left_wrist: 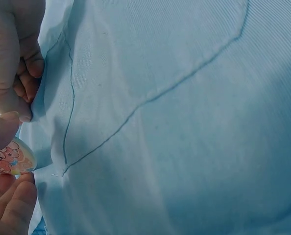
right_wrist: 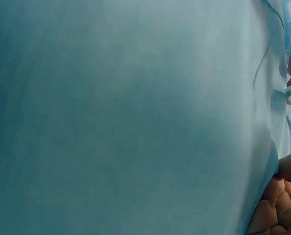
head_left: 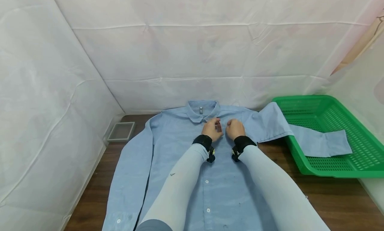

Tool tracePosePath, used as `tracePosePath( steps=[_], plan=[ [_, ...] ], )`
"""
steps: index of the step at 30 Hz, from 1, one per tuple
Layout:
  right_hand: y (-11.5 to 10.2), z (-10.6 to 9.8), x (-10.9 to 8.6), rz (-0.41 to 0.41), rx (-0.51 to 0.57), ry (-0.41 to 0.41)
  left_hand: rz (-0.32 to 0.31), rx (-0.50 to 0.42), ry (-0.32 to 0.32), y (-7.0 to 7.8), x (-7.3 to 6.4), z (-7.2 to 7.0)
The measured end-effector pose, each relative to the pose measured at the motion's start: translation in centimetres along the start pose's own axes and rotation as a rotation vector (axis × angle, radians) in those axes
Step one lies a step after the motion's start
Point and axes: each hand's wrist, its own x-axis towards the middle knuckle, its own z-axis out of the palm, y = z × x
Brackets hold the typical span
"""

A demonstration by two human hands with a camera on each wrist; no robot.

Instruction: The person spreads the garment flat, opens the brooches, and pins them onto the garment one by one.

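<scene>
A light-blue button-up shirt [head_left: 177,151] lies spread front up, collar toward the back wall. Over its chest, my left hand [head_left: 211,129] pinches a round badge [left_wrist: 12,157] with a pink cartoon picture between thumb and fingers. The badge's edge is right at a raised fold of the cloth, beside the stitched seam of a chest pocket [left_wrist: 101,122]. My right hand [head_left: 235,128] grips that fold close by, thumb against curled fingers [right_wrist: 282,205]. The badge's back is mostly hidden.
A green plastic basket [head_left: 303,169] stands at the right, with one sleeve's cuff end [head_left: 327,144] draped into it. At the back left sits a small white-rimmed tray [head_left: 121,131] on the dark wooden table [head_left: 85,199]. White sheeting [head_left: 192,54] closes off the back and sides.
</scene>
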Motion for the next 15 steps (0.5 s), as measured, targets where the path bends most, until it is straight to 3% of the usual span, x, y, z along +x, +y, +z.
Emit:
tracePosePath(
  steps=[10, 15],
  plan=[
    [-0.1, 0.6, -0.2, 0.072, 0.016, -0.014, -0.009, -0.038, -0.011, -0.5, -0.1, 0.5],
    [0.2, 1.1, 0.1, 0.064, -0.026, 0.002, -0.009, -0.038, -0.002, -0.7, 0.1, 1.0]
  ],
)
